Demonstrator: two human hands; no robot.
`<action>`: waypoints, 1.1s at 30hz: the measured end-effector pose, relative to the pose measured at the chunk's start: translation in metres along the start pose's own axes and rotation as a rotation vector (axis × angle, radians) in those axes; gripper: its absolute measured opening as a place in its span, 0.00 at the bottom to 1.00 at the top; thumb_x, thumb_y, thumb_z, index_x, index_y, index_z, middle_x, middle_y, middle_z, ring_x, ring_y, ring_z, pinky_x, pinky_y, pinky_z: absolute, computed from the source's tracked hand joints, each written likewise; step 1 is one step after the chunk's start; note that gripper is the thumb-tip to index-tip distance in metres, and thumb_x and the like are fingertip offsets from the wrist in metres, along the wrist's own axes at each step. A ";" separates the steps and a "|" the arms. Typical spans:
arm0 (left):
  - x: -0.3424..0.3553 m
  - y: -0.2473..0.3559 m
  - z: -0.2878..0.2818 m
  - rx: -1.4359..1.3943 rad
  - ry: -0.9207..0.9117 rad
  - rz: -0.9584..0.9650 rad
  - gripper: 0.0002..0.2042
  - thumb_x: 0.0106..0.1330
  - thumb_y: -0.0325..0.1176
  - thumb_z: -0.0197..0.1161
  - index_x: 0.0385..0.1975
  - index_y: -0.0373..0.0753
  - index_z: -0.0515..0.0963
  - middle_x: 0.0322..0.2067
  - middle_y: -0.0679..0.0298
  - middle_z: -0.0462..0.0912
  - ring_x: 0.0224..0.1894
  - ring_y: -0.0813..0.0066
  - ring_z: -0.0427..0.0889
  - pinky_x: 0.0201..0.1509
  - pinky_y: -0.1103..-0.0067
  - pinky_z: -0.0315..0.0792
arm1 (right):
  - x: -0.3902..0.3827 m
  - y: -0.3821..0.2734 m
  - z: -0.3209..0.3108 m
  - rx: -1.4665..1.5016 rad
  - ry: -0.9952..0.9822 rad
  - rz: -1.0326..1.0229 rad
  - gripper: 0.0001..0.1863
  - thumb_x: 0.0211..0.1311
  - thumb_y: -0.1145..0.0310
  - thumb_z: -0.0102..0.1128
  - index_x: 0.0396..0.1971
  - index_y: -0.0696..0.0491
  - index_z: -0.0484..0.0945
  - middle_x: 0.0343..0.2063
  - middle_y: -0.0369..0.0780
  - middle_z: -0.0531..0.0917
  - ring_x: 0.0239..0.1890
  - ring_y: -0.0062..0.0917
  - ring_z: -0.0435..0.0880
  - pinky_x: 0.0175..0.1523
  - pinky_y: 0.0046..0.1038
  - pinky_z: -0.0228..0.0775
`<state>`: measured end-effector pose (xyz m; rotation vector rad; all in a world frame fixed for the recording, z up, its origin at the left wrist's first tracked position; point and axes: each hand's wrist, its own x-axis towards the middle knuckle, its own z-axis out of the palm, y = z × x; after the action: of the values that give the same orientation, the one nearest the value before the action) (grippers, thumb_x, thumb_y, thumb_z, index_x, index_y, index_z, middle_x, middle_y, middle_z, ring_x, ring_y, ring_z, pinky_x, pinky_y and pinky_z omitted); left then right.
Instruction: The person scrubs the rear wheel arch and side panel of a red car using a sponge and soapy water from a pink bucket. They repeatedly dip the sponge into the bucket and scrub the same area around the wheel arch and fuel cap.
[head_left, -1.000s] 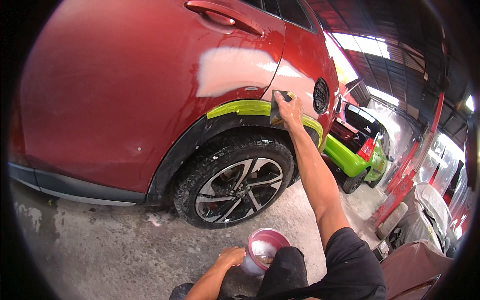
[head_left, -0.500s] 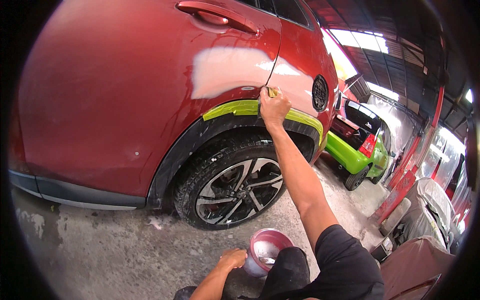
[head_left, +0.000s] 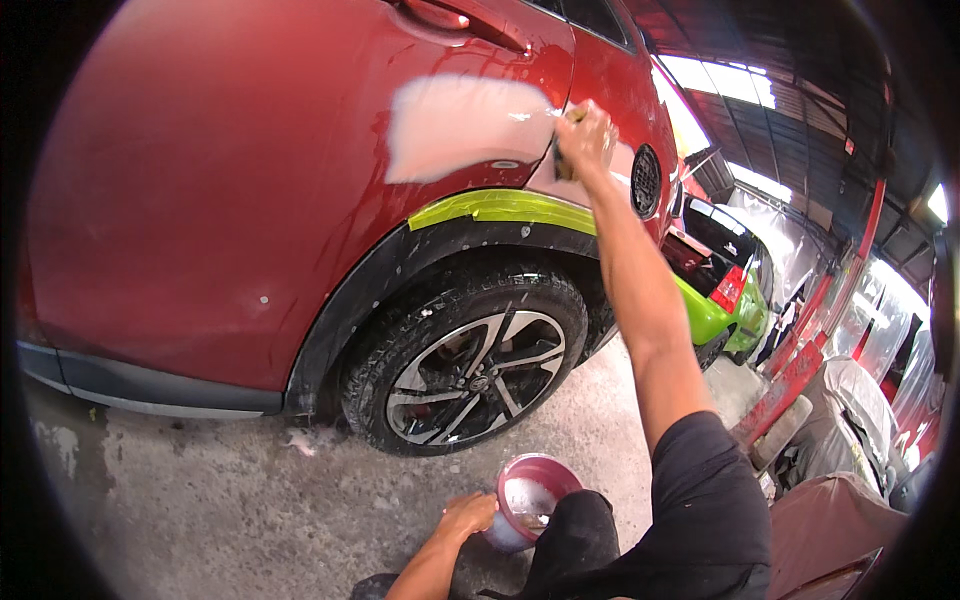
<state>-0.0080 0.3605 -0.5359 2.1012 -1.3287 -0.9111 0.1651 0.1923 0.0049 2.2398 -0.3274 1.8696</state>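
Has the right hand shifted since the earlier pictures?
Yes, upward: the right hand was about level with the yellow-green tape on the car; now it is clearly above it.

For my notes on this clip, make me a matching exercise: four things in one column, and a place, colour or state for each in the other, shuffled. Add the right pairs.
Things
1. Right hand
2. Bucket
3. Left hand
4. Tape strip

Descriptions
A. Low in the picture, at a container's rim
B. Yellow-green, just above the black wheel-arch trim
C. Holding a dark pad at the red car's bodywork
D. Pink, with whitish contents

Right pairs: 1-C, 2-D, 3-A, 4-B
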 end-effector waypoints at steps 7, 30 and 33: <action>0.052 -0.028 0.044 0.002 0.027 0.116 0.15 0.67 0.36 0.57 0.53 0.43 0.78 0.47 0.54 0.85 0.49 0.49 0.85 0.51 0.56 0.78 | -0.026 0.037 0.012 0.351 -0.191 -0.057 0.20 0.54 0.57 0.63 0.40 0.58 0.82 0.35 0.51 0.86 0.41 0.45 0.85 0.49 0.46 0.76; 0.013 0.021 -0.051 -1.527 0.292 0.294 0.30 0.75 0.53 0.54 0.66 0.36 0.69 0.46 0.59 0.84 0.22 0.81 0.77 0.18 0.86 0.71 | -0.426 0.061 -0.109 0.633 -0.849 0.795 0.25 0.54 0.61 0.71 0.48 0.62 0.81 0.41 0.52 0.85 0.47 0.36 0.85 0.52 0.35 0.75; 0.016 -0.009 -0.047 -1.460 0.577 0.290 0.32 0.74 0.56 0.53 0.67 0.34 0.67 0.59 0.55 0.78 0.53 0.68 0.83 0.47 0.73 0.83 | -0.463 0.058 -0.105 0.619 -1.138 0.600 0.26 0.49 0.62 0.71 0.49 0.57 0.80 0.43 0.48 0.86 0.48 0.38 0.84 0.54 0.39 0.74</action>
<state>0.0372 0.3521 -0.5153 0.8448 -0.3330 -0.6768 -0.0304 0.1860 -0.4313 3.7895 -0.6987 0.5974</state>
